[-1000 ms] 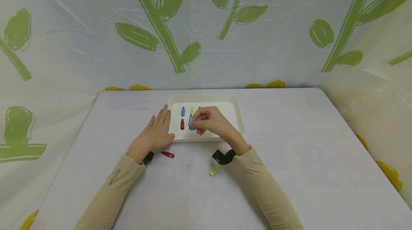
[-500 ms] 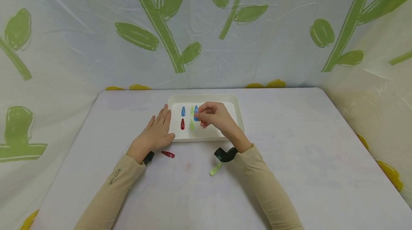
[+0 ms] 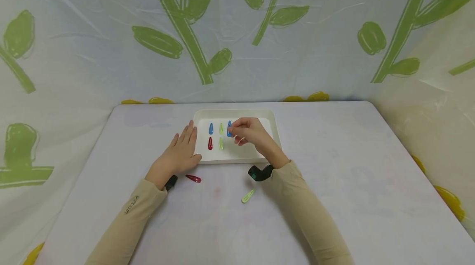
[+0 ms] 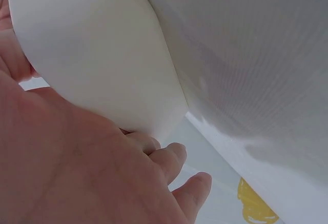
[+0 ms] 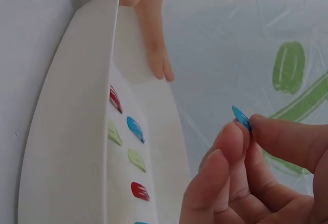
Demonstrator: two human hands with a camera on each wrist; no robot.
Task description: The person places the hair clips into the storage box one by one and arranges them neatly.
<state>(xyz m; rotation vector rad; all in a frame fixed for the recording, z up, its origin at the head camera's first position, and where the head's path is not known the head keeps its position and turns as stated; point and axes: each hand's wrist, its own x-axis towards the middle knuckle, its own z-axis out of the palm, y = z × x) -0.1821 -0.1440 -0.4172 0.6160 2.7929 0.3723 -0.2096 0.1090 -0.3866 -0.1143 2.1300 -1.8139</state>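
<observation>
A blue snap hair clip (image 3: 229,128) is pinched between the thumb and fingertips of my right hand (image 3: 254,135), above the white tray (image 3: 230,160). My left hand (image 3: 176,155) lies with straight fingers along the tray's left side, touching it. At the tray's left, a blue clip (image 3: 211,128) lies behind a red clip (image 3: 210,143). Beside them, a green clip (image 3: 221,128) lies behind another green clip (image 3: 221,143). The right wrist view also shows a second red clip (image 5: 140,191) and the edge of another blue clip (image 5: 142,223), both behind my right hand in the head view.
On the table in front of the tray lie a dark red clip (image 3: 193,178), near my left wrist, and a green clip (image 3: 248,196), below my right wrist camera (image 3: 259,173). A patterned curtain (image 3: 297,63) stands behind the table's back edge.
My right hand has moved right and towards the back of the tray with the blue clip, uncovering the two green clips. The left hand has stayed in place.
</observation>
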